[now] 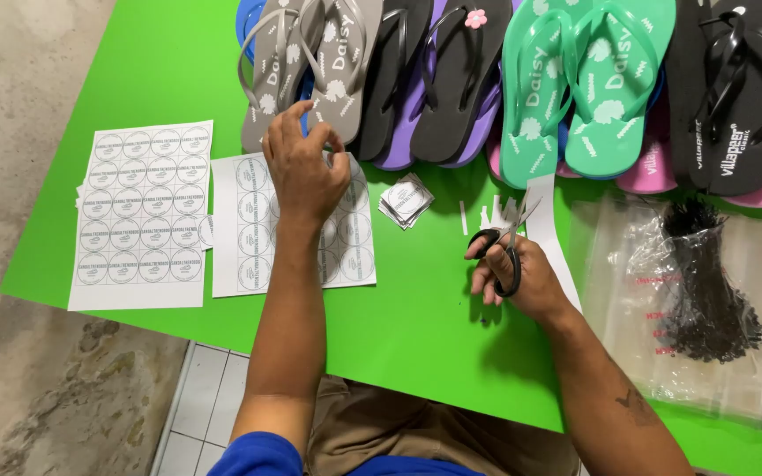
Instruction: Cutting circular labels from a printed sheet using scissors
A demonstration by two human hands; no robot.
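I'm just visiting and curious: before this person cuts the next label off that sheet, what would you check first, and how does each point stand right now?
1. Scissors in the right hand: ok, fingers are through the black handles.
2. Blades pointing away from the left hand: ok, tips aim up toward the paper scraps.
3. Left hand on the partly cut label sheet: ok, it rests on the sheet's top edge.
4. Full label sheet lying flat nearby: ok.
5. Cut labels stacked clear of the blades: ok.
6. Whether the hand has actually pinched the sheet: cannot tell, the fingertips are hidden.
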